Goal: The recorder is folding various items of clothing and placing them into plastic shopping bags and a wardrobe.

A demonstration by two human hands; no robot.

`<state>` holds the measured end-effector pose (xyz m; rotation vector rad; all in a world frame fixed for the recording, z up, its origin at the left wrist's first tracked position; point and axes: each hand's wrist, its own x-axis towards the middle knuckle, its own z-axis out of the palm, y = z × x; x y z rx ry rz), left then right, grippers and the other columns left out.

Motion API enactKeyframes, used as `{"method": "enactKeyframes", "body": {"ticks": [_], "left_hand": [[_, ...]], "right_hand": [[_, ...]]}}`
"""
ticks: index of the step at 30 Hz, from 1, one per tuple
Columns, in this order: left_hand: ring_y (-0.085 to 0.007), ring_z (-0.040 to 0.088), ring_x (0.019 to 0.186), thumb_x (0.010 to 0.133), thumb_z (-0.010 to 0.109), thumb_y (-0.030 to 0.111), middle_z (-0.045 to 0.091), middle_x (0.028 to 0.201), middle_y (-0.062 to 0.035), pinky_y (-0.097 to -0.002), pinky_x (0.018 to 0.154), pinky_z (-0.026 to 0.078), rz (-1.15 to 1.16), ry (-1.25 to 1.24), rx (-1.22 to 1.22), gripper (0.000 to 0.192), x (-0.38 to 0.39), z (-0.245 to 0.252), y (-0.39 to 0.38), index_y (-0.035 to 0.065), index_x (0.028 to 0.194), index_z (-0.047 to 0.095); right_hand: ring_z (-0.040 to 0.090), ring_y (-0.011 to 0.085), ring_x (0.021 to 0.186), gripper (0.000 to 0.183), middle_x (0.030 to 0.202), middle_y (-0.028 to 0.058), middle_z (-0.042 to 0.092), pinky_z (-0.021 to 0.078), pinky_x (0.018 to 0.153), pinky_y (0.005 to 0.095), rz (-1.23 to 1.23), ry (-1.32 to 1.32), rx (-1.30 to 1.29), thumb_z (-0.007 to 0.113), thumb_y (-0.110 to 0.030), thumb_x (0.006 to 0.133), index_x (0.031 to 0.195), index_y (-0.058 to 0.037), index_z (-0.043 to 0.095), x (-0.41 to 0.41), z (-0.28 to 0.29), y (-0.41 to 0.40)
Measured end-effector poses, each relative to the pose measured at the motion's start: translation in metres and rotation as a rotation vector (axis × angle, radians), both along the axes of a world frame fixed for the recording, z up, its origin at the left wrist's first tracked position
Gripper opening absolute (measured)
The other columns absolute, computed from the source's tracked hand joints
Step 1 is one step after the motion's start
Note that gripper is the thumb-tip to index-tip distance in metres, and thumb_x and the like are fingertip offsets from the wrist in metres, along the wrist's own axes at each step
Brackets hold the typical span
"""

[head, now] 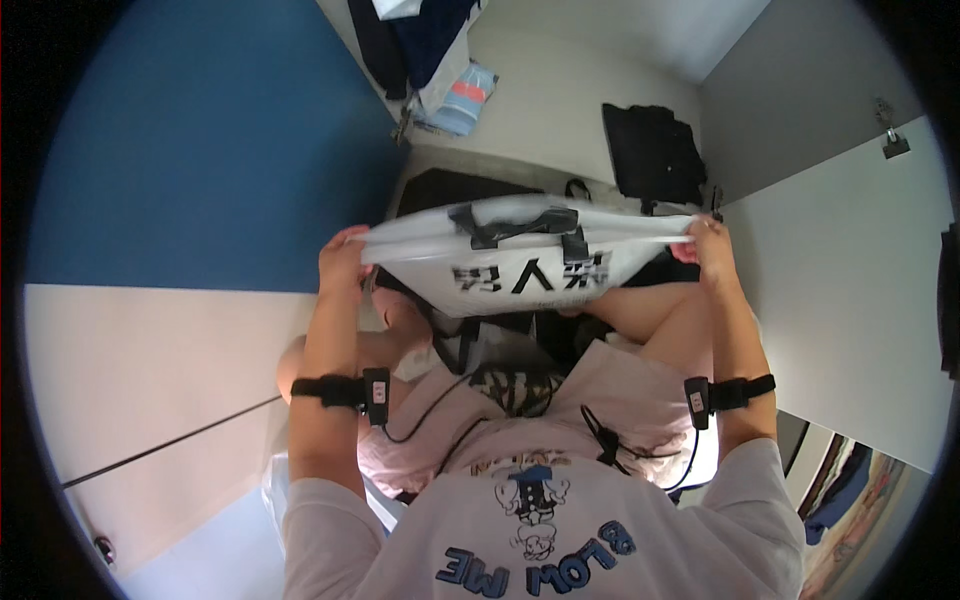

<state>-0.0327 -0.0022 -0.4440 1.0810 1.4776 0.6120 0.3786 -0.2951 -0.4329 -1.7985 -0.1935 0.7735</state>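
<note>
A white plastic bag (495, 277) with black handles and large black lettering is stretched sideways in front of me, slightly blurred. My left hand (346, 259) grips one top corner of it, and my right hand (705, 244) pinches the opposite top corner. Its black handles (525, 225) lie across the top edge between my hands. Below the bag, between my legs, dark and grey items (502, 345) show in part; what they are I cannot tell.
A folded black garment (654, 154) lies beyond the bag at the right. Light blue packaged items (461, 101) sit under hanging clothes (420, 37). A blue panel (217, 150) stands at the left, a white cabinet door (840, 285) with a lock at the right.
</note>
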Motion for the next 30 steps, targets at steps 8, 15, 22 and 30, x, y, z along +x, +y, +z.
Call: {"method": "enactKeyframes", "body": {"ticks": [8,15,22,30], "left_hand": [[-0.0097,0.058,0.069,0.086,0.052,0.004,0.064,0.086,-0.0038,-0.0216,0.054,0.044,0.053,-0.309,0.103,0.017,0.012,0.033,-0.008,0.004,0.098,0.065],[-0.0059,0.055,0.068,0.088,0.054,0.005,0.063,0.082,-0.0022,-0.0202,0.055,0.042,-0.148,-0.023,0.173,0.019,-0.017,0.039,-0.024,0.0026,0.102,0.066],[-0.0046,0.051,0.064,0.088,0.055,0.008,0.063,0.081,0.0002,-0.0192,0.054,0.04,-0.215,0.131,0.239,0.019,-0.001,0.03,-0.02,0.0046,0.102,0.068],[-0.0084,0.055,0.073,0.09,0.05,0.011,0.063,0.088,-0.0003,-0.0201,0.06,0.044,-0.132,0.088,0.215,0.021,0.079,0.036,0.069,0.0073,0.102,0.065]], "right_hand": [[0.052,0.0099,0.052,0.018,0.069,0.0042,0.059,0.0446,0.05,0.0229,0.087,-0.182,0.005,0.044,-0.009,0.082,0.082,-0.0026,0.061,-0.005,0.016,-0.009],[0.051,0.006,0.067,0.009,0.073,0.0007,0.058,0.044,0.061,0.0226,0.405,-0.337,-0.076,0.055,-0.005,0.08,0.086,-0.0006,0.06,-0.016,-0.003,-0.035],[0.059,0.0148,0.05,0.014,0.071,0.0075,0.06,0.0495,0.049,0.0259,0.236,-0.391,-0.145,0.058,-0.015,0.091,0.086,-0.0023,0.055,-0.001,-0.025,-0.026],[0.057,0.0108,0.063,0.015,0.077,0.003,0.056,0.049,0.056,0.0242,0.075,-0.296,0.095,0.053,-0.017,0.093,0.083,-0.0059,0.053,0.073,-0.017,0.063]]}}
